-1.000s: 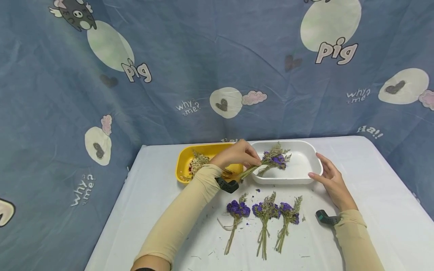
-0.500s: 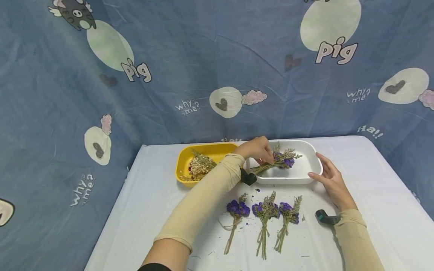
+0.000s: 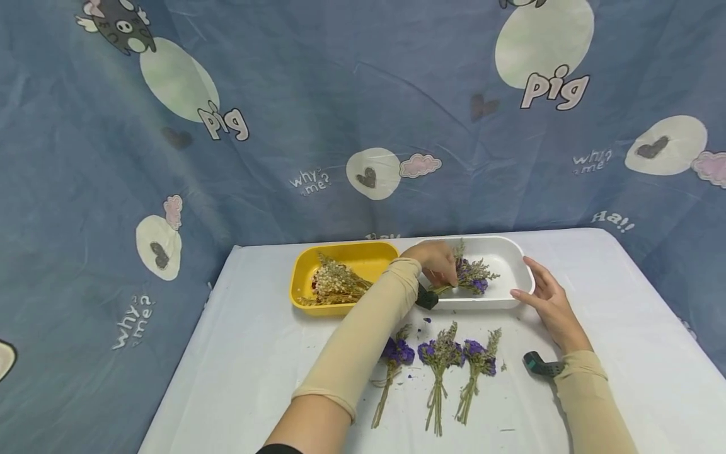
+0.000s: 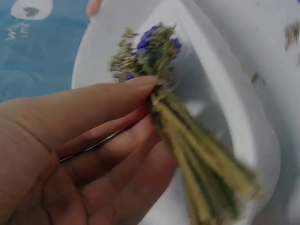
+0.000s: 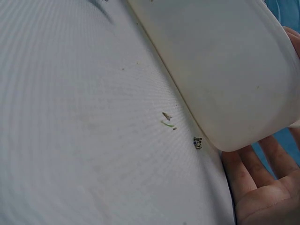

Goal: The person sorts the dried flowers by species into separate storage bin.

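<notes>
In head view, the bouquet [image 3: 466, 280] runs sideways, blooms [image 3: 479, 285] pointing right.

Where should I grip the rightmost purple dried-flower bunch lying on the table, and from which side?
I'd pinch the rightmost bunch just below its blossoms, from above, slightly from the right. There the stems gather into a narrow neck; lower, they splay. The middle bunch lies close on its left. The left hand pinches its held bunch similarly.
</notes>
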{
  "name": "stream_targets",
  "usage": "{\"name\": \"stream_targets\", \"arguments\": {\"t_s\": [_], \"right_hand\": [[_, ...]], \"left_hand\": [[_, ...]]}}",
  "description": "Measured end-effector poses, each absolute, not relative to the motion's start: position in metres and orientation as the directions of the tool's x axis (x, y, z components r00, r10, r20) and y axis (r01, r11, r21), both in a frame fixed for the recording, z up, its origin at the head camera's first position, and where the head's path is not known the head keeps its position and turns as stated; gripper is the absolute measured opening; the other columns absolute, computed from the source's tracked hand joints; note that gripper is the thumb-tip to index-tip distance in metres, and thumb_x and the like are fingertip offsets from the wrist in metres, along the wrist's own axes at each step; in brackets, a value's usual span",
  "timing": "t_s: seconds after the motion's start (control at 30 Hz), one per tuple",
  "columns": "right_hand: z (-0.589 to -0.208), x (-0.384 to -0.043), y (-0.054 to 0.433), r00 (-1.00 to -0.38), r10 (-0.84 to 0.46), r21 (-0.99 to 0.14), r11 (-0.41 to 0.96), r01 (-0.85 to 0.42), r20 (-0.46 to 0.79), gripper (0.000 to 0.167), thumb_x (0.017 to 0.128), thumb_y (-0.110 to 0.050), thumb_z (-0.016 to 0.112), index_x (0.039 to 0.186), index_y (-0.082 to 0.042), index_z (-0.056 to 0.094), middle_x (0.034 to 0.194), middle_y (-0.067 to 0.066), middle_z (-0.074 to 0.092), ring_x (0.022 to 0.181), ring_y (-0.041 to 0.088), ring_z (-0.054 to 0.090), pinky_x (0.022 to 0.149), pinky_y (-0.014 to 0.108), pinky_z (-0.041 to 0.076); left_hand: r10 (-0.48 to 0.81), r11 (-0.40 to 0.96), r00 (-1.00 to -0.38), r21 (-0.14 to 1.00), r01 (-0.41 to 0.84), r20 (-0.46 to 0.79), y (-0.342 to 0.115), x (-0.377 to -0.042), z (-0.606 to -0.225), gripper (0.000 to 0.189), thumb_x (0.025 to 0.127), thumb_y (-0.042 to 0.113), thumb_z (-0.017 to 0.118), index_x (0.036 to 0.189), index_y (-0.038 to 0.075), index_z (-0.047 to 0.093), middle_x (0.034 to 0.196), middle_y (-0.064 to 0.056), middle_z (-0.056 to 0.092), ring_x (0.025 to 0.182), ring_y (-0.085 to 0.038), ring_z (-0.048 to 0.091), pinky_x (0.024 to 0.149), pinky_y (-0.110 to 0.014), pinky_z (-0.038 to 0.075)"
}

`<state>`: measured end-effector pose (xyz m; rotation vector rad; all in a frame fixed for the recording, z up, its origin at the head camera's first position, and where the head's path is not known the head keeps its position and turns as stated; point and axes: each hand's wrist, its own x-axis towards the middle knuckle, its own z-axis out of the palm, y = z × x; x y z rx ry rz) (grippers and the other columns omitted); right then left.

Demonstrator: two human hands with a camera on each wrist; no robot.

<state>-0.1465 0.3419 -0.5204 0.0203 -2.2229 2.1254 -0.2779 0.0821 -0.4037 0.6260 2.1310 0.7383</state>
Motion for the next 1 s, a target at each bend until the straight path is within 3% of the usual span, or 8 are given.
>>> {"name": "stream_targets", "arguments": {"t_s": [0.13,0.33,0.57,0.7,0.9,1.0], "right_hand": [[-0.522,-0.146,0.341,-0.998,0.03,-0.997,0.058,-0.05,0.052,0.087,0.097,-0.007,0.072,0.166,-0.025,0.021,0.176,0.007,0.011,0.162,0.03,0.011,0.12,0.01,0.032],[-0.523,-0.147,0.341,-0.998,0.031,-0.997,0.052,-0.055,0.056,0.087,0.097,-0.007,0.072,0.166,-0.024,0.022,0.176,0.007,0.011,0.162,0.031,0.01,0.122,0.012,0.031],[-0.522,-0.148,0.339,-0.998,0.031,-0.998,0.03,-0.063,0.063,0.087,0.096,-0.006,0.072,0.166,-0.022,0.023,0.175,0.01,0.011,0.163,0.028,0.012,0.12,0.009,0.032],[-0.521,-0.149,0.34,-0.997,0.036,-0.997,0.038,-0.06,0.061,0.087,0.096,-0.006,0.073,0.166,-0.023,0.024,0.175,0.011,0.012,0.162,0.029,0.012,0.12,0.01,0.032],[-0.52,-0.149,0.342,-0.998,0.035,-0.997,0.041,-0.059,0.06,0.087,0.096,-0.006,0.073,0.165,-0.023,0.024,0.175,0.01,0.013,0.162,0.03,0.012,0.121,0.011,0.032],[-0.52,-0.149,0.343,-0.998,0.039,-0.998,0.036,-0.056,0.058,0.087,0.095,-0.006,0.073,0.165,-0.022,0.024,0.175,0.01,0.013,0.162,0.03,0.012,0.122,0.012,0.031]], "left_hand": [[0.62,0.742,-0.557,0.644,0.185,-0.553,0.081,-0.279,-0.406,0.008,0.094,0.007,0.074,0.091,0.0,0.076,0.072,-0.003,0.066,0.067,-0.012,0.062,0.072,-0.025,0.064],[0.613,0.735,-0.621,0.641,0.221,-0.489,0.087,-0.279,-0.414,0.01,0.094,0.009,0.074,0.096,-0.001,0.076,0.076,-0.001,0.067,0.068,-0.012,0.066,0.068,-0.023,0.063],[0.584,0.748,-0.697,0.611,0.261,-0.416,0.102,-0.274,-0.423,0.011,0.089,0.003,0.078,0.08,0.002,0.072,0.071,-0.004,0.066,0.066,-0.019,0.069,0.061,-0.025,0.062],[0.579,0.768,-0.709,0.559,0.311,-0.402,0.105,-0.27,-0.424,0.013,0.088,0.003,0.08,0.076,0.003,0.073,0.069,-0.005,0.068,0.062,-0.018,0.068,0.058,-0.024,0.06],[0.566,0.785,-0.713,0.534,0.314,-0.414,0.107,-0.267,-0.421,0.007,0.089,0.004,0.079,0.084,0.001,0.075,0.084,-0.014,0.077,0.074,-0.026,0.076,0.06,-0.027,0.062],[0.569,0.789,-0.71,0.519,0.329,-0.415,0.109,-0.267,-0.422,0.006,0.089,0.005,0.079,0.085,0.002,0.076,0.083,-0.012,0.077,0.07,-0.024,0.075,0.057,-0.024,0.059]]}}
